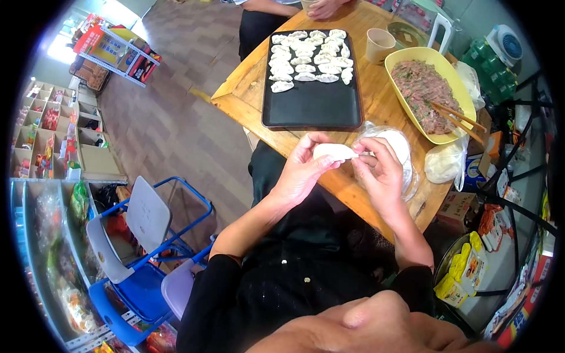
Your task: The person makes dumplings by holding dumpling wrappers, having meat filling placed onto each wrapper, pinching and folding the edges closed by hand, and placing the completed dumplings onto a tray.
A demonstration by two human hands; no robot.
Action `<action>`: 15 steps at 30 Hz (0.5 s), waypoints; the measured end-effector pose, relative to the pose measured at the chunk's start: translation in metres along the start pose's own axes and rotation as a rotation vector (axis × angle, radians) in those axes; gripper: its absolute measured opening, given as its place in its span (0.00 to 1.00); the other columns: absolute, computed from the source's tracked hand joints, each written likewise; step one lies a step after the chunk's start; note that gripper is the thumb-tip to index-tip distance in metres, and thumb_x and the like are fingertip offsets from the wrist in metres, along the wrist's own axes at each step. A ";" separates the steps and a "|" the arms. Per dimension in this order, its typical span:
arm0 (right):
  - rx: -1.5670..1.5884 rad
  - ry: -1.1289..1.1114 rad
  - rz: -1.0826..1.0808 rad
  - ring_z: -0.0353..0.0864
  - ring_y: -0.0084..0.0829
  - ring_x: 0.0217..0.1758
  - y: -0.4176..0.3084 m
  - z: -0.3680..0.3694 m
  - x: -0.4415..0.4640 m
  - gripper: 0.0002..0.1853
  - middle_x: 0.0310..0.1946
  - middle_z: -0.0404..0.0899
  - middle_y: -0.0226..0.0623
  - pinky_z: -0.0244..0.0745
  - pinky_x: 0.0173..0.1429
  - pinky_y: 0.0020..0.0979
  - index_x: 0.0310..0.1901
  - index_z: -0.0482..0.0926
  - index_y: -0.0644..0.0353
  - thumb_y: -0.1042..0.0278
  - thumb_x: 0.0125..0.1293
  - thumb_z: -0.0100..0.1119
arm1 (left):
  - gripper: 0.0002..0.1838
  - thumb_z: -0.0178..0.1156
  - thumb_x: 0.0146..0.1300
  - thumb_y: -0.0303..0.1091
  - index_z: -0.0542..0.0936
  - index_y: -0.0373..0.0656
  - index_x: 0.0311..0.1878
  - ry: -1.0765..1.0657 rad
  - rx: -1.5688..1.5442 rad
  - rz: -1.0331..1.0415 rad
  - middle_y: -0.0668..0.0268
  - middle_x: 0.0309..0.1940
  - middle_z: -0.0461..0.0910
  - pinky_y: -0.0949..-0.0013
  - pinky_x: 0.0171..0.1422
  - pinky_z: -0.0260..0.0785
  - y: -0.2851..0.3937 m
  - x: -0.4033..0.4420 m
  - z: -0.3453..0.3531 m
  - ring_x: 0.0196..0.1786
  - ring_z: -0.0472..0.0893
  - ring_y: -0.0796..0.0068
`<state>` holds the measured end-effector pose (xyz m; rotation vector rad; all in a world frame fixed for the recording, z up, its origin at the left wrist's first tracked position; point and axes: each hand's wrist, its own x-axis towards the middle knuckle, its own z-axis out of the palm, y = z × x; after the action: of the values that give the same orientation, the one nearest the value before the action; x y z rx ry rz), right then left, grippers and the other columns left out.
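A folded white dumpling (334,152) is held between both hands, just over the table's near edge. My left hand (302,166) grips its left end, thumb in front and fingers behind. The fingertips of my right hand (378,166) pinch its right end. Beyond them lies a black tray (312,106) with rows of shaped dumplings (305,60) on its far part; its near part is bare. Beside my right hand, round white wrappers (398,146) sit in clear plastic. A yellow bowl (465,94) holds minced filling (421,88) with chopsticks (458,116) resting in it.
Paper cups stand near a clear container at the wooden table's (241,100) far right. A plastic bag (442,163) hangs by the right edge. Across the table are another person's hands (325,8). Folding chairs (147,215) and shelves are at left; boxes and packets at right.
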<state>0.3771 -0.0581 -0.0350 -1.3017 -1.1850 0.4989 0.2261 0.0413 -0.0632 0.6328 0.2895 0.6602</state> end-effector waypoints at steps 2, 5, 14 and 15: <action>0.068 0.001 0.039 0.79 0.26 0.49 0.000 0.000 -0.001 0.20 0.46 0.74 0.38 0.80 0.49 0.25 0.55 0.74 0.68 0.86 0.62 0.61 | 0.21 0.66 0.63 0.28 0.72 0.39 0.58 -0.017 0.071 0.011 0.62 0.48 0.79 0.67 0.58 0.75 0.003 -0.002 0.003 0.52 0.80 0.71; 0.190 0.005 0.114 0.77 0.25 0.49 0.003 0.000 -0.003 0.21 0.46 0.74 0.37 0.77 0.51 0.25 0.57 0.73 0.68 0.87 0.62 0.60 | 0.22 0.66 0.63 0.28 0.73 0.37 0.59 0.013 0.107 -0.007 0.62 0.46 0.80 0.68 0.57 0.75 0.004 -0.003 0.006 0.49 0.81 0.71; 0.294 -0.016 0.157 0.76 0.22 0.47 0.006 0.001 -0.007 0.22 0.45 0.73 0.35 0.75 0.51 0.25 0.58 0.72 0.67 0.87 0.62 0.60 | 0.14 0.64 0.64 0.25 0.76 0.37 0.52 0.038 0.266 0.046 0.62 0.43 0.81 0.70 0.53 0.75 0.001 -0.001 -0.001 0.45 0.81 0.73; 0.275 -0.020 0.130 0.76 0.22 0.47 0.006 0.002 -0.007 0.22 0.45 0.73 0.35 0.75 0.51 0.25 0.58 0.72 0.67 0.87 0.62 0.60 | 0.14 0.64 0.64 0.25 0.76 0.37 0.52 0.040 0.264 0.043 0.62 0.43 0.81 0.70 0.53 0.75 0.001 -0.001 -0.001 0.45 0.81 0.73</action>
<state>0.3753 -0.0611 -0.0436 -1.1417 -1.0110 0.7443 0.2243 0.0412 -0.0631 0.8807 0.4052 0.6827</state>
